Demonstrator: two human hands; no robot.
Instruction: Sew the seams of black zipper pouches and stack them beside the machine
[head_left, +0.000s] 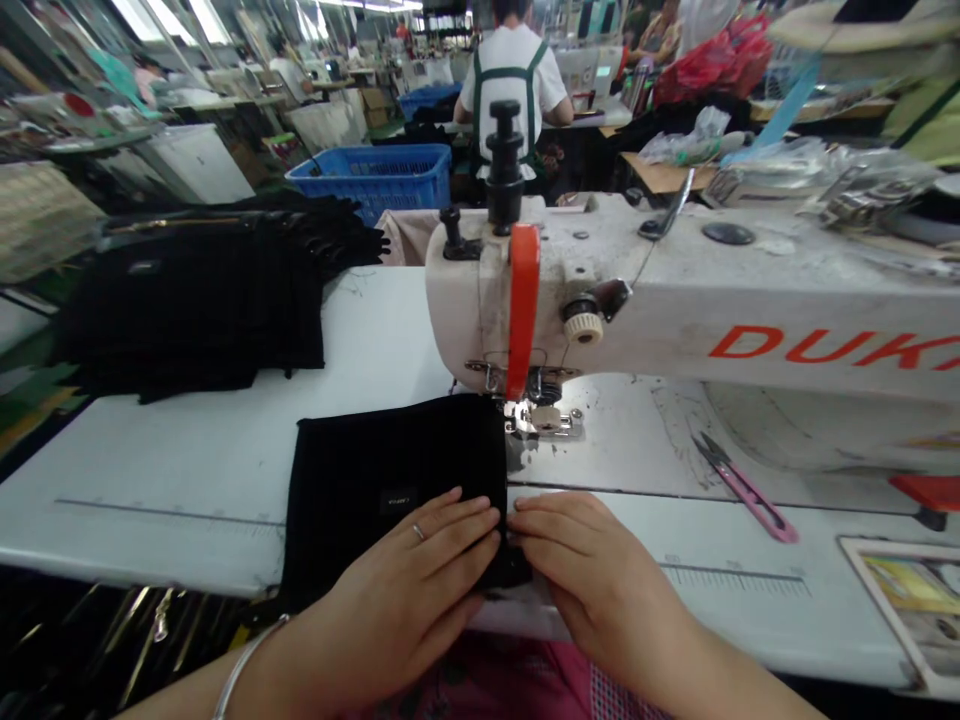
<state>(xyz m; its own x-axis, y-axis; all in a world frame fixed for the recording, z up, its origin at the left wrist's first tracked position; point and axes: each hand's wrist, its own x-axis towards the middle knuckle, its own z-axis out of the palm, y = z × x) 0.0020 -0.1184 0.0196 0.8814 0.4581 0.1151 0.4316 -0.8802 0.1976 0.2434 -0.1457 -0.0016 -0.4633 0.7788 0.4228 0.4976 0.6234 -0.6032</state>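
A black fabric piece (345,470) with a small dark label (398,500) lies on the white sewing table. Its right edge runs up to the presser foot (540,418) of the sewing machine (480,300). My left hand (439,560), with a ring and a bracelet, rests on the fabric, fingers stretched out flat near that edge. Opposite it, my right hand (585,550) has its fingers together and curled at the fabric's edge, with the thumb mostly hidden below. The two hands' fingertips almost meet.
Black fabric pieces (202,290) are stacked at the table's left. Pink thread snips (746,490) lie under the machine arm. More black pieces with zippers (157,620) hang below left. Behind the machine are a blue crate (375,175) and a seated person (514,80).
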